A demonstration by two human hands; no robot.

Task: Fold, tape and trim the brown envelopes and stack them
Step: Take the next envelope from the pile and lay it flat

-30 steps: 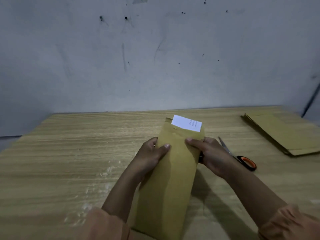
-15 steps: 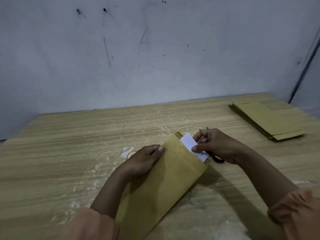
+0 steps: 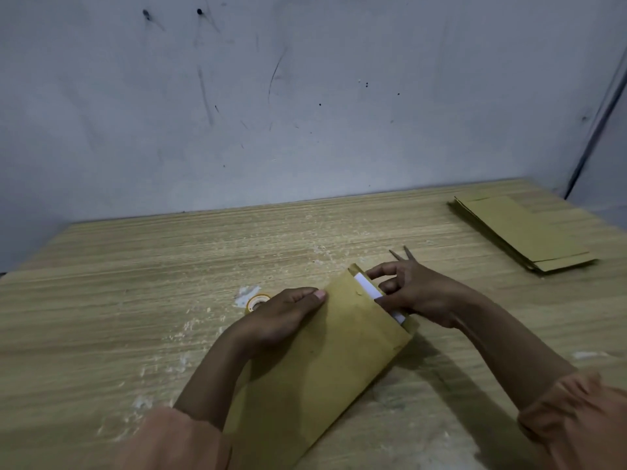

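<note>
A long brown envelope (image 3: 332, 364) lies slanted on the wooden table (image 3: 135, 300), its open mouth toward the far right. A white paper (image 3: 368, 289) sticks out of that mouth by a narrow strip. My left hand (image 3: 285, 315) grips the envelope's left edge, thumb on top. My right hand (image 3: 417, 293) is at the mouth, its fingers pinching the white paper. A roll of clear tape (image 3: 256, 301) lies just left of my left hand. Scissor blades (image 3: 405, 255) poke out behind my right hand; their handles are hidden.
A stack of brown envelopes (image 3: 519, 232) lies at the far right of the table. A grey wall (image 3: 305, 96) closes off the back edge. White dusty marks speckle the table top around the tape.
The envelope has turned from upright to slanting right. The white paper has slid further in, leaving only a strip showing. My right hand went from the envelope's edge to the paper.
</note>
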